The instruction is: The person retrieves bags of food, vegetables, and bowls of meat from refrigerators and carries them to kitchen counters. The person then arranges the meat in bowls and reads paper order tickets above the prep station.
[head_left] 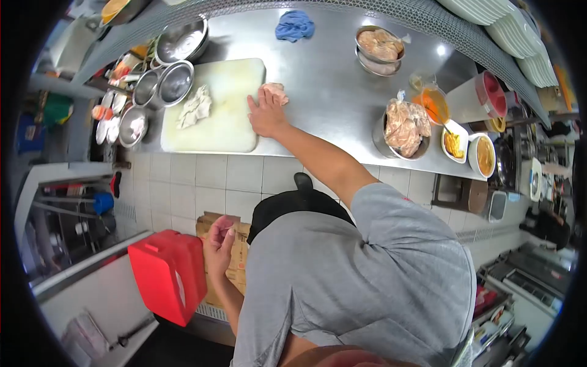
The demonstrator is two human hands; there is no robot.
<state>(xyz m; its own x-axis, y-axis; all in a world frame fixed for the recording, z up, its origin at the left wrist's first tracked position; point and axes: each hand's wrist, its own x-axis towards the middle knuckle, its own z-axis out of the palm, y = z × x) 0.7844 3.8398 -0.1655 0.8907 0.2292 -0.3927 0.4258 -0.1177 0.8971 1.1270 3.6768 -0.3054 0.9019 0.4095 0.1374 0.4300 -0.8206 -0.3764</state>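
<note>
My right hand (pixel 267 115) reaches over the right edge of a white cutting board (pixel 235 125), with its fingers on a crumpled, pale pink cloth-like piece (pixel 277 93) lying on the steel counter. Part of that piece is hidden under the fingers. On the board, to the left, lies a bunched white cloth (pixel 195 107). My left hand (pixel 218 244) hangs low beside my body, well away from the counter. Its fingers are loosely bent and apart, with nothing in them. Close to it stands a red plastic container (pixel 168 275).
Metal bowls (pixel 176 82) crowd the counter's left end. A blue cloth (pixel 295 25) lies at the back. To the right are a bowl of raw meat (pixel 380 46), a pot with bagged meat (pixel 403 128) and sauce containers (pixel 483 156). Flattened cardboard (pixel 235 269) covers some floor.
</note>
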